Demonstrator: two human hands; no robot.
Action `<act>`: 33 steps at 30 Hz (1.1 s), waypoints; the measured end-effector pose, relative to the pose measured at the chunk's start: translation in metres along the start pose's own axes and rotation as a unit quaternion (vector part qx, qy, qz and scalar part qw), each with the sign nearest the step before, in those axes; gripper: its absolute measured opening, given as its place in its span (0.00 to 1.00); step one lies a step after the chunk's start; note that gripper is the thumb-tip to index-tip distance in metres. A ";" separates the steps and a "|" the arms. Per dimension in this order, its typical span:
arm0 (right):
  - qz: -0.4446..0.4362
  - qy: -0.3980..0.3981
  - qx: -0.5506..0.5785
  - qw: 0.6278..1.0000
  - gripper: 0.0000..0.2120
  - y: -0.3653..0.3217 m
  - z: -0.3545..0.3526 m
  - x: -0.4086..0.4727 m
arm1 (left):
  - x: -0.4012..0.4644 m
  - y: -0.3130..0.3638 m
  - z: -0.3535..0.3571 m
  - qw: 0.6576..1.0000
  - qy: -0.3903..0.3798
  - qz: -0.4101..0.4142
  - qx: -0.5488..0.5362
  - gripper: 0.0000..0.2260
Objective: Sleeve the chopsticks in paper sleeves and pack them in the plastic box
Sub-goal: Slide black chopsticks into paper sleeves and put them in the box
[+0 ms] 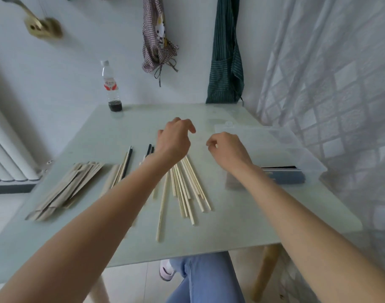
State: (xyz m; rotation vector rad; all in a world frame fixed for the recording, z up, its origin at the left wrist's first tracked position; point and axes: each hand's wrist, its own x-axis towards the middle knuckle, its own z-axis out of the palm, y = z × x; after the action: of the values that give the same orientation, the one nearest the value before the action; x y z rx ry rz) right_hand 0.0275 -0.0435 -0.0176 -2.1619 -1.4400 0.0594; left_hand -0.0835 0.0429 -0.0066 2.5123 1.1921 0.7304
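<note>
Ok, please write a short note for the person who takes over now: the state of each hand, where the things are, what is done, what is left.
Left hand: above the table, fingers loosely curled, holds nothing.
Right hand: curled, empty as far as the blurred picture shows.
Bare chopsticks: a loose spread on the table centre below the hands; a few more, some dark, at.
Paper sleeves: a pile at the left.
Plastic box: open at the right; a dark item lies at its near edge, but I cannot tell what it is.
Done: I see no sleeved pair.
Left: sleeve the chopsticks, pack them in the box.
</note>
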 end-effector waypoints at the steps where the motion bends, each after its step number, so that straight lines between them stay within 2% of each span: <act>1: -0.013 -0.009 0.009 1.000 0.14 -0.013 0.007 0.000 | -0.003 -0.013 -0.007 1.000 0.005 -0.012 0.005 0.22; 8: -0.074 -0.125 0.038 0.989 0.17 -0.109 0.087 0.009 | -0.040 -0.134 -0.051 0.992 0.000 -0.116 0.040 0.20; 12: -0.040 -0.191 0.040 0.980 0.14 -0.141 0.133 0.009 | -0.056 -0.201 -0.058 0.981 -0.041 -0.180 0.060 0.18; 15: -0.006 -0.207 -0.003 0.978 0.06 -0.151 0.160 0.015 | -0.066 -0.237 -0.060 0.970 -0.076 -0.212 0.088 0.15; 16: 0.009 -0.208 -0.007 0.978 0.10 -0.156 0.169 0.018 | -0.069 -0.248 -0.062 0.967 -0.089 -0.221 0.091 0.15; 19: 0.032 -0.214 -0.013 0.976 0.21 -0.160 0.182 0.025 | -0.071 -0.264 -0.065 0.959 -0.104 -0.247 0.090 0.12; 23: 0.095 -0.242 0.009 0.966 0.18 -0.170 0.187 0.036 | -0.070 -0.280 -0.069 0.951 -0.080 -0.296 0.038 0.06; 26: 0.150 -0.277 0.023 0.949 0.17 -0.174 0.188 0.044 | -0.067 -0.289 -0.070 0.946 -0.085 -0.311 0.022 0.13; 28: 0.175 -0.300 0.028 0.937 0.17 -0.175 0.189 0.047 | -0.067 -0.294 -0.070 0.943 -0.088 -0.320 -0.001 0.11; 31: 0.197 -0.312 0.024 0.929 0.17 -0.175 0.189 0.047 | -0.066 -0.299 -0.068 0.943 -0.083 -0.321 -0.035 0.15; 33: 0.200 -0.307 0.034 0.930 0.17 -0.174 0.189 0.046 | -0.067 -0.301 -0.067 0.947 -0.066 -0.312 -0.044 0.14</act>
State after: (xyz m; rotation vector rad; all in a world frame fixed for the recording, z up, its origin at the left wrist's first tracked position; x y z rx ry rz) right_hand -0.1602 0.1229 -0.0884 -2.4593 -1.2298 0.9964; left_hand -0.3497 0.1809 -0.1037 1.8929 1.7242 0.4259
